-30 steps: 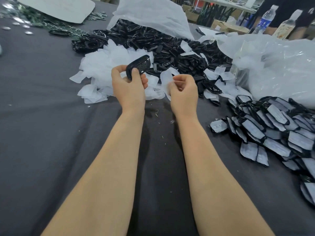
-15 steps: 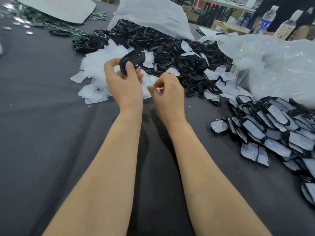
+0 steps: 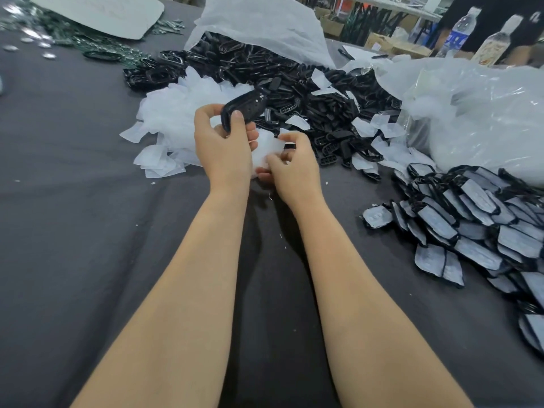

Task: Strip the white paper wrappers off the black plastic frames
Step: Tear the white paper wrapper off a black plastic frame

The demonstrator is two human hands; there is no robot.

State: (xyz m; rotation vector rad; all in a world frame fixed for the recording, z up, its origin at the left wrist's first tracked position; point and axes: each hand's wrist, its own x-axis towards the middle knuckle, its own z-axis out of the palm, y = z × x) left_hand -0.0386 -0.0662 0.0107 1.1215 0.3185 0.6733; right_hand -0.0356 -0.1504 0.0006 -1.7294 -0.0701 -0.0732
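While I stood by the table [image 3: 88, 216], which was covered in dark grey cloth, the person's left hand [image 3: 223, 148] was held above it, thumb and fingers curled round one black frame [image 3: 243, 108]. The hand gripped the near end of it, and the far end angled up and away to the right, bare of any paper.

The right hand [image 3: 294, 167] sat just beside the left, a little lower, its fingers bent inward against a scrap of white at the near edge of the heap of loose white wrappers [image 3: 176, 116]. Whether those fingers actually pinched a piece or only brushed the heap, I could not tell from where I was.

Behind the hands lay a big mound of bare frames [image 3: 300, 83], black and tangled, with a few stray wrappers on top. It spilled from under a crumpled white bag [image 3: 259, 22].

Off to the person's right lay a stack of wrapped frames [image 3: 471, 219], each with paper across its face, near a clear plastic bag [image 3: 485, 113]. Two bottles [image 3: 457, 33] stood at the far edge.
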